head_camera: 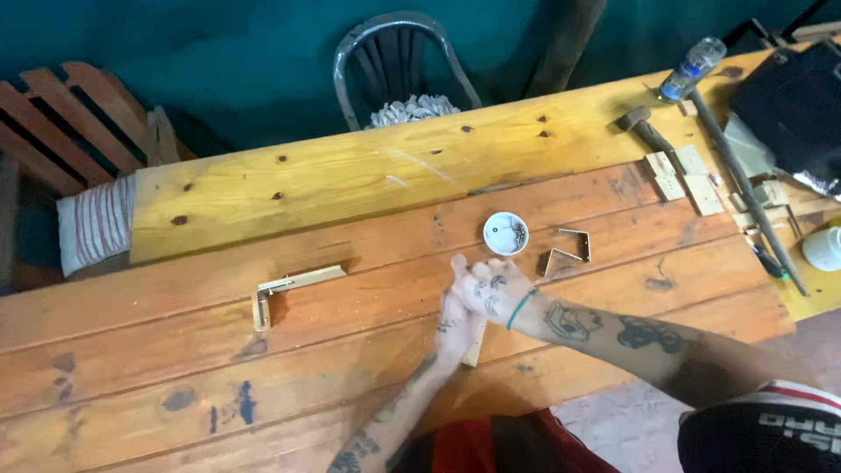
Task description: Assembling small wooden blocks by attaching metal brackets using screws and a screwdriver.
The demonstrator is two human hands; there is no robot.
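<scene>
Both hands joined over a small pale wooden block [474, 343] near the middle of the orange-brown plank table [175, 350], toward its near edge. Right hand [491, 293] curled on top, fingers bent; left hand [455, 328] underneath, pressed to the block. Blurred, so grip on the block not certain for either; hard to tell how far closed.

Seemingly mid-step in fitting or fastening the block, judging by the small round white dish of screws [505, 233] just beyond the hands and the two bent metal angle brackets [568, 252] beside it toward the right edge. Next move likely a short reach forward to dish or brackets, calling for one hand freed while the other steadies the block.

Open planks wide to the left, only an L-shaped pale wooden corner piece [293, 285] lying well apart there. Far right corner crowded: hammer [644, 127], clear plastic bottle [692, 68], wood offcuts [688, 180]. Near edge close under the forearms.
</scene>
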